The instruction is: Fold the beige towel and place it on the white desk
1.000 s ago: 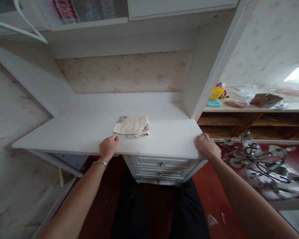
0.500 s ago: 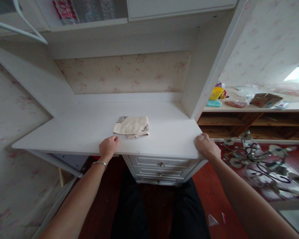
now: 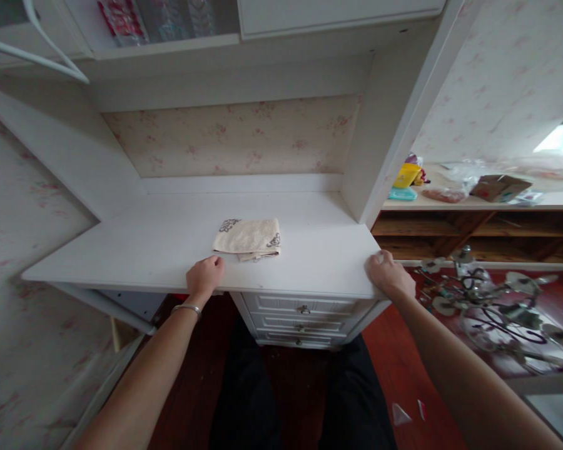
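Note:
A folded cream cloth (image 3: 248,236) with dark patterned corners lies flat on the white desk (image 3: 122,244). Just in front and to the left of it, my left hand (image 3: 205,275) rests as a closed fist on the desk's front edge, with a silver bangle on the wrist. Nothing shows in that fist. My right hand (image 3: 388,274) is closed at the desk's front right corner. A small pale spot shows by its fingers, too small to name. Neither hand touches the cloth.
Under the desk top stands a white drawer unit (image 3: 304,310) with small knobs. A chandelier (image 3: 502,312) lies on the red floor at right. Behind it, a low wooden shelf (image 3: 478,228) bears a yellow container (image 3: 407,175) and a cardboard box (image 3: 501,187). Overhead is a white cabinet (image 3: 342,17).

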Motion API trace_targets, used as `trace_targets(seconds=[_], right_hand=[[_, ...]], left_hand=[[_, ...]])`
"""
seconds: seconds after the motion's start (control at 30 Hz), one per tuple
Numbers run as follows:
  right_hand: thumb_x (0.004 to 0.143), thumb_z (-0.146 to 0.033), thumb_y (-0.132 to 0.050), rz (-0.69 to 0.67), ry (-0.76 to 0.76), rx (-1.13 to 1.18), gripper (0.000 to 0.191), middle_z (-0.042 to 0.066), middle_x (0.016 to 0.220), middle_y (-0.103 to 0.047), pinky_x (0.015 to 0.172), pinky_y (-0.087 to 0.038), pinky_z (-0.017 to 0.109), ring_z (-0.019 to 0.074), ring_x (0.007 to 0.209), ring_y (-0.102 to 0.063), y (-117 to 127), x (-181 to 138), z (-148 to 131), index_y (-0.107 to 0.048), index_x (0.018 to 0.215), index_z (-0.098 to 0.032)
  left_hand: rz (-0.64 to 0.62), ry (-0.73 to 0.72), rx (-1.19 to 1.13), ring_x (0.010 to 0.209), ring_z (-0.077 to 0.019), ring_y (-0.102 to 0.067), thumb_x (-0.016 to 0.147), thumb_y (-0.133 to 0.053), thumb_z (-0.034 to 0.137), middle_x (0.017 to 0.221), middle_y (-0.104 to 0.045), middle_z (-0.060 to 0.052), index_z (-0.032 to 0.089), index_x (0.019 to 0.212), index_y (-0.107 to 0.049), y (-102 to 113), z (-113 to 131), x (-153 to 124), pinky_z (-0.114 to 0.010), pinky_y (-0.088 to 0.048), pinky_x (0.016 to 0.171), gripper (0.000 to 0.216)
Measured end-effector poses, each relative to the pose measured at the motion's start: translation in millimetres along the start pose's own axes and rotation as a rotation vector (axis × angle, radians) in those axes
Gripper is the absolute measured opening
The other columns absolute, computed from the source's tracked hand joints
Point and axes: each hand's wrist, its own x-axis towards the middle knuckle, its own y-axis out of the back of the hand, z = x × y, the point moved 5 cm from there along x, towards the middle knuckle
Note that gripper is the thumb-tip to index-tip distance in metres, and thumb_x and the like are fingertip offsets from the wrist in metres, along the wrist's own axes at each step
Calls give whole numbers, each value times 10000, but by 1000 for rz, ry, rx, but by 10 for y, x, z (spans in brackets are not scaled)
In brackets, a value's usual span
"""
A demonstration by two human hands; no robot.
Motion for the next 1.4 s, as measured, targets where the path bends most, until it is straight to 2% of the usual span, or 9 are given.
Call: trace_targets(seconds=[0.87, 1.4], right_hand=[[967, -570, -206, 17, 10, 11, 613, 239, 1246, -563, 873, -455, 576, 430, 1139, -563, -34, 54, 36, -386, 1461, -256], [970, -539, -216, 4, -1, 3, 604, 236, 1286, -551, 913, -447, 566, 417, 1180, -549, 0, 2, 8, -378, 1469, -241]], left_hand=[[11, 0, -4, 823, -291, -672, 912, -311, 392, 937, -732, -133, 239, 894, -745, 3, -1, 8, -332, -391, 617, 460], [2, -3, -3, 827, -281, -672, 915, -307, 388, 933, -733, -133, 241, 898, -738, -6, -2, 8, -326, -396, 627, 455]])
